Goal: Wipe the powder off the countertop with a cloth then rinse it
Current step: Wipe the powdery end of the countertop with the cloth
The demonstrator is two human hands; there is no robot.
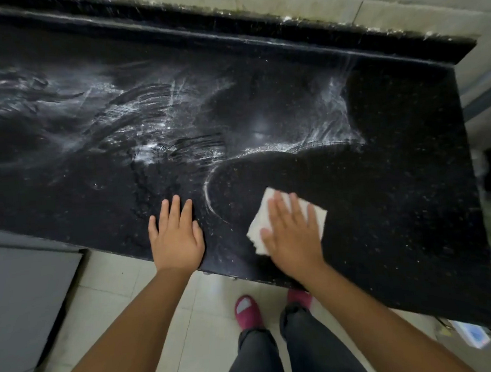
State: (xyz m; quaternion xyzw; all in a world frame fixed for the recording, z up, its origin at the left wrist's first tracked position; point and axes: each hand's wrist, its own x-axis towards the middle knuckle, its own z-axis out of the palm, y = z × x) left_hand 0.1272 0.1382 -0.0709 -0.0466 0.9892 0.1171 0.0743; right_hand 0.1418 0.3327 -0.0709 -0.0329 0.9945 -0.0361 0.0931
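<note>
Right hand (292, 234) presses flat, fingers straight, on the white cloth (269, 213) near the countertop (396, 176) front edge. Left hand (176, 236) rests flat, holding nothing. Powder (148, 120) smears mid-counter; the right end looks mostly bare, apparently wiped.

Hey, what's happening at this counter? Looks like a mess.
A person is wiping white powder off a black countertop. The right hand presses flat on a folded white cloth near the front edge, while the left hand rests flat on the counter beside it. The area around and right of the cloth looks mostly clean; smeared powder covers the middle and left. No sink is in view, so rinsing is not yet done.
</note>
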